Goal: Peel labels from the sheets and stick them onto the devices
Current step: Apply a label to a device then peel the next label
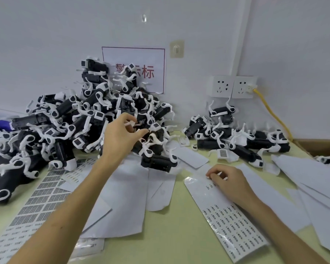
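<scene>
The left hand (122,134), fingers pinching a white clip (131,122) in the device pile (95,115), reaches beyond the right hand (227,180), whose fingers pinch the far end of the label sheet (234,225).

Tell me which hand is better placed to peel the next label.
Right: the right hand rests on the label sheet, fingertips at its labels; the left hand is at the device pile, pinching a white part.
</scene>
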Demonstrator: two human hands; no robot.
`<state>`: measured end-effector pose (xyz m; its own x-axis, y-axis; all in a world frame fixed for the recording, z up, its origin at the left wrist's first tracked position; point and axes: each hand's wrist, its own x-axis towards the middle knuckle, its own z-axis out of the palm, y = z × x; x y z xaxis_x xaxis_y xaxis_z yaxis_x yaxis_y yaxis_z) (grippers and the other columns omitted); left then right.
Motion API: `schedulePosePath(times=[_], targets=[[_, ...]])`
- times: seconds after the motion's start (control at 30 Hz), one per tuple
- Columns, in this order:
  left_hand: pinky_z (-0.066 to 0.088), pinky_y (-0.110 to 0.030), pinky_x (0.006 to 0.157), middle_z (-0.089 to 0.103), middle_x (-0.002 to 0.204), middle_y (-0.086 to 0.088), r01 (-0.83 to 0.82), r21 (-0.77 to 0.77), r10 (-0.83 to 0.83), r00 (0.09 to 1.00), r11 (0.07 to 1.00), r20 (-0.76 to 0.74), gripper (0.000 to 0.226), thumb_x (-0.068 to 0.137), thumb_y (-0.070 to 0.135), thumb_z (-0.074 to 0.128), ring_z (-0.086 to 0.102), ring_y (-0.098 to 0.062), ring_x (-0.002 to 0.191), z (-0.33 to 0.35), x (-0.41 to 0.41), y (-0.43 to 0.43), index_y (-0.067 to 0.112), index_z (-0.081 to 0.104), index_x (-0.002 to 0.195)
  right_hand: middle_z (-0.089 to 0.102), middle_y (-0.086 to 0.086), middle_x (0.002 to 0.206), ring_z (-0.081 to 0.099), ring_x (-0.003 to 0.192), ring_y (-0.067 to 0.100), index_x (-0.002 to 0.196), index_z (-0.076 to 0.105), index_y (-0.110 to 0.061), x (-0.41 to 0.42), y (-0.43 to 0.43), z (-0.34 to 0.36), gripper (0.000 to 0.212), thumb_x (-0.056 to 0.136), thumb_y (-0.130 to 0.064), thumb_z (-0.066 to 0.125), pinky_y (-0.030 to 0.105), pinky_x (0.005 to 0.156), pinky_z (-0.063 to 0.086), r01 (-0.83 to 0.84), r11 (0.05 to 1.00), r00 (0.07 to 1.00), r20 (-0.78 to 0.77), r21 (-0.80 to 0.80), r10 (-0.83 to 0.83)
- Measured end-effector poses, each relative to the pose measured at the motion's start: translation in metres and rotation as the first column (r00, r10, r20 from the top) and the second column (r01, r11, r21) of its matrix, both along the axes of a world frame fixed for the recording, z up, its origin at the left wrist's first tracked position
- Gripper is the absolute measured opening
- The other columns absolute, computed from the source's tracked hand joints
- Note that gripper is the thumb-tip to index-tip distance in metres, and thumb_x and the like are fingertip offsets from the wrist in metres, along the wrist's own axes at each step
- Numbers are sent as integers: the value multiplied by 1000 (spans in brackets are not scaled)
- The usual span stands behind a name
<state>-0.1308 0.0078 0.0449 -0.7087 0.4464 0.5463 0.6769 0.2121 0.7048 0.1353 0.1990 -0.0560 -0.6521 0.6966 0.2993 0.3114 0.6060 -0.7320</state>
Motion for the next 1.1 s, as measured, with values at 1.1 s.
schedulePosePath(times=[1.1], targets=[[57, -40, 90, 78, 109, -4, 497, 464, -648, 305, 733, 698, 25, 98, 29, 64, 71, -25, 112, -67, 135, 73, 16, 67, 119, 72, 22, 115, 73, 99, 34, 127, 61, -15, -1, -9, 6, 44, 88, -35, 67, 37, 79, 58, -292, 785, 771, -620, -547, -145]])
